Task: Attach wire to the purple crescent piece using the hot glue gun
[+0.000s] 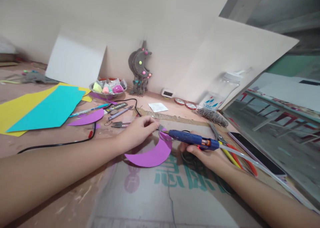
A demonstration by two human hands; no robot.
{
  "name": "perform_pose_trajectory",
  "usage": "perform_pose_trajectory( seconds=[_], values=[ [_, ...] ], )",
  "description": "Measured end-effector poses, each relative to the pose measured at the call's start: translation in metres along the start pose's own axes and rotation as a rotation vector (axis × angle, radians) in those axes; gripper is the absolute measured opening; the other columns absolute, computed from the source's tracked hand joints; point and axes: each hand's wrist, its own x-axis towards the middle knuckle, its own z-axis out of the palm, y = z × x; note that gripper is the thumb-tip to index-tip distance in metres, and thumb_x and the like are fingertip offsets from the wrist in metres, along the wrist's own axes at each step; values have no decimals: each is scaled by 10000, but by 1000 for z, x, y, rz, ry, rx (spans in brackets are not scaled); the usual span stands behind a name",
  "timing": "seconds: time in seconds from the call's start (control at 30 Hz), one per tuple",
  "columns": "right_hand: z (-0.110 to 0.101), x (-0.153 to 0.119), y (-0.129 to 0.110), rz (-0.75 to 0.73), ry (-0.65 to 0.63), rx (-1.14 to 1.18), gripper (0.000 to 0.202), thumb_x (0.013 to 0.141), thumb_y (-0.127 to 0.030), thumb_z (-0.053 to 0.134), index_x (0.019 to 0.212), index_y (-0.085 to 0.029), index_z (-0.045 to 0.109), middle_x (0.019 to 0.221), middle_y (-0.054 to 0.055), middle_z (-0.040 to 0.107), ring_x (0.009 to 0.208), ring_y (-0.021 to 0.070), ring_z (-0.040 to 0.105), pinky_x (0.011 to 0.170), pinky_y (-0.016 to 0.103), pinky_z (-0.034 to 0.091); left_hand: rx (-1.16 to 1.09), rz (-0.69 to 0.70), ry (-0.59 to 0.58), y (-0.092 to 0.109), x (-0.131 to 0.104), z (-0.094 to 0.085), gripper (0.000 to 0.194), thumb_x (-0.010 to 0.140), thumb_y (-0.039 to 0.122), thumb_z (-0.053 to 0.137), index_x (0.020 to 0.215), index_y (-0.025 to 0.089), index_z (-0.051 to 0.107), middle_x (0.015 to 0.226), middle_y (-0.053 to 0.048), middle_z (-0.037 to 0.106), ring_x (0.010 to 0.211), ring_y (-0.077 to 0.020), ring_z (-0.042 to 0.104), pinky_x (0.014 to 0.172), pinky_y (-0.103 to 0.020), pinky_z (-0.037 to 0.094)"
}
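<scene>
A purple crescent (152, 157) lies on the cardboard sheet (140, 201), its upper tip near a small grey piece. My left hand (140, 131) is over the crescent's upper left side, thumb and fingertips pinched together; what they hold, if anything, is too small to make out. In my right hand (196, 151) is a blue glue gun (187, 137), with a clear glue stick out of its back end. The gun's nozzle points left and is close to the crescent's upper tip and my left fingertips.
Scissors (235, 154) and a phone (257, 153) lie at the right, near grey yarn (212, 117) and a bottle (220, 91). Blue paper (50, 109), a bowl of wrapped clay (108, 87) and a black cord (62, 144) are at the left.
</scene>
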Motion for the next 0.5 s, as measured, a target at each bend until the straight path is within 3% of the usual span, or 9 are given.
perform_pose_trajectory(
  seconds=[0.13,0.3,0.5],
  values=[
    [0,0,3,0,11,2,219,772,-454,559,723,-240,557,692,21,610,680,212,594,635,317,465,18,18,7,0,0,0,283,824,448,502,709,193,461,531,58,484,400,-58,371,382,-172,250],
    [0,0,-1,29,-28,6,195,758,-438,583,755,-243,570,665,21,611,674,214,582,584,305,448,49,42,11,1,-1,-1,279,831,433,495,700,189,461,534,50,516,409,-61,383,408,-182,270],
    [3,0,-3,36,43,-55,285,734,-515,595,692,-239,539,629,-2,569,586,183,544,525,289,424,33,34,0,1,-1,0,272,832,425,490,699,192,449,536,53,489,415,-63,381,403,-177,260]
  ],
)
